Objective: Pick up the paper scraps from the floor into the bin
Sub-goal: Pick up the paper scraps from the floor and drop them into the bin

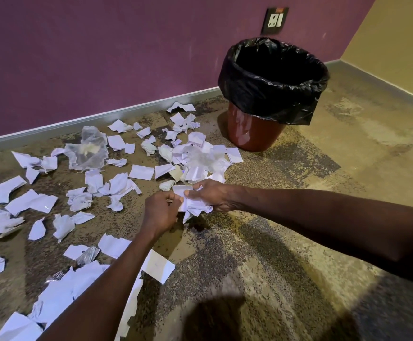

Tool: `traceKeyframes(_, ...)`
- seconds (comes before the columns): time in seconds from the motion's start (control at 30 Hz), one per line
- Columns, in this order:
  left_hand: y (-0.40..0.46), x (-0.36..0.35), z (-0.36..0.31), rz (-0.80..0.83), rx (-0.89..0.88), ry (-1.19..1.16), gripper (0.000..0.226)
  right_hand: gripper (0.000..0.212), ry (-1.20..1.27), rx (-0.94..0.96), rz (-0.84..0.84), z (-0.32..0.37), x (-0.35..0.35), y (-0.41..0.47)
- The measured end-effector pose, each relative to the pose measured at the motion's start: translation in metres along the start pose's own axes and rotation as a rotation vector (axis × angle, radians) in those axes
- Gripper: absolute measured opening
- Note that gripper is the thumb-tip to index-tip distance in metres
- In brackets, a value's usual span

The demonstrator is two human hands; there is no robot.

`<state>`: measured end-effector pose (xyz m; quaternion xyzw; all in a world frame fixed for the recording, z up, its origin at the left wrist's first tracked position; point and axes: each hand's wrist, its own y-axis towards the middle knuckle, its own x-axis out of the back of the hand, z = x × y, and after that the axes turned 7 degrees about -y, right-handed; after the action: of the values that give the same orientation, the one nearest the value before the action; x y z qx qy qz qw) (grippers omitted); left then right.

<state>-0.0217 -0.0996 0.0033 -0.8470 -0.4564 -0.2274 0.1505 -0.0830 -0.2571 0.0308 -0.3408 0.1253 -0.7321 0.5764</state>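
Note:
Several white paper scraps (pixel 141 172) lie scattered over the carpet from the wall to the lower left. A red bin (pixel 252 131) lined with a black bag (pixel 274 94) stands upright at the back right, its mouth open. Just above the floor in the middle, my right hand (pixel 212 194) holds a crumpled bunch of scraps (pixel 196 205). My left hand (pixel 159 212) is beside it, fingers curled and pinching the left edge of that same bunch.
A purple wall with a grey skirting (pixel 97 116) runs behind the scraps, and a yellow wall (pixel 402 45) meets it at the right. A wall socket (pixel 274 20) sits above the bin. Two clear plastic wrappers (pixel 89 151) lie among the paper.

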Motion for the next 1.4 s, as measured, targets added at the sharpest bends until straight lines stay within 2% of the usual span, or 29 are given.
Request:
traceKeyframes(0.07,-0.002,0.001,-0.003,-0.016,-0.005,-0.012,0.02,0.054,-0.011,0.0,0.007,0.001,-0.002,-0.001)
traceKeyframes(0.13,-0.003,0.002,-0.005,-0.041,-0.021,-0.035,0.022,0.027,-0.015,-0.005,0.004,0.002,-0.003,0.003)
traceKeyframes(0.17,-0.003,0.002,-0.006,-0.058,-0.025,-0.046,0.021,0.025,-0.027,0.001,-0.016,0.002,-0.003,0.007)
traceKeyframes(0.23,-0.002,0.002,-0.01,-0.108,-0.004,-0.108,0.017,0.026,-0.041,0.012,-0.029,0.003,-0.003,0.011)
traceKeyframes(0.37,-0.001,0.004,-0.019,-0.155,0.111,-0.279,0.031,0.03,-0.03,0.024,-0.016,0.008,0.001,0.012)
traceKeyframes(0.5,-0.001,0.002,-0.026,-0.164,0.249,-0.576,0.034,0.031,-0.037,0.032,-0.036,0.016,0.021,0.008)
traceKeyframes(0.6,0.0,0.002,-0.027,-0.178,0.272,-0.68,0.026,0.018,0.123,0.029,-0.105,0.031,0.058,0.005)
traceKeyframes(0.67,0.002,0.002,-0.026,-0.191,0.259,-0.682,0.023,0.039,0.266,0.052,-0.189,0.046,0.093,0.006)
traceKeyframes(0.7,0.002,0.002,-0.024,-0.194,0.249,-0.666,0.023,0.042,0.347,0.083,-0.218,0.055,0.113,0.003)
traceKeyframes(0.77,0.002,0.002,-0.023,-0.189,0.225,-0.634,0.025,0.029,0.481,0.173,-0.259,0.078,0.148,-0.005)
traceKeyframes(0.87,0.002,0.003,-0.023,-0.175,0.21,-0.615,0.027,0.018,0.648,0.342,-0.415,0.113,0.207,-0.016)
traceKeyframes(0.9,0.001,0.003,-0.024,-0.171,0.209,-0.622,0.026,0.007,0.755,0.397,-0.452,0.123,0.226,-0.016)
traceKeyframes(0.97,-0.001,0.003,-0.026,-0.168,0.207,-0.628,0.022,0.017,0.876,0.428,-0.599,0.137,0.255,-0.015)
traceKeyframes(1.0,-0.002,0.004,-0.026,-0.164,0.205,-0.623,0.021,0.016,0.889,0.404,-0.654,0.142,0.263,-0.02)
traceKeyframes(1.07,-0.004,0.006,-0.022,-0.149,0.196,-0.612,0.021,0.024,0.856,0.348,-0.691,0.147,0.271,-0.022)
traceKeyframes(1.17,-0.004,0.012,-0.014,-0.143,0.202,-0.585,0.025,0.052,0.977,0.354,-0.61,0.141,0.283,-0.016)
traceKeyframes(1.27,-0.003,0.014,-0.007,-0.156,0.219,-0.562,0.029,0.069,1.099,0.341,-0.626,0.141,0.289,-0.013)
traceKeyframes(1.33,-0.003,0.014,-0.004,-0.174,0.227,-0.557,0.031,0.066,1.081,0.338,-0.647,0.141,0.291,-0.009)
traceKeyframes(1.4,-0.003,0.014,-0.003,-0.171,0.232,-0.551,0.032,0.05,0.989,0.382,-0.669,0.14,0.293,-0.003)
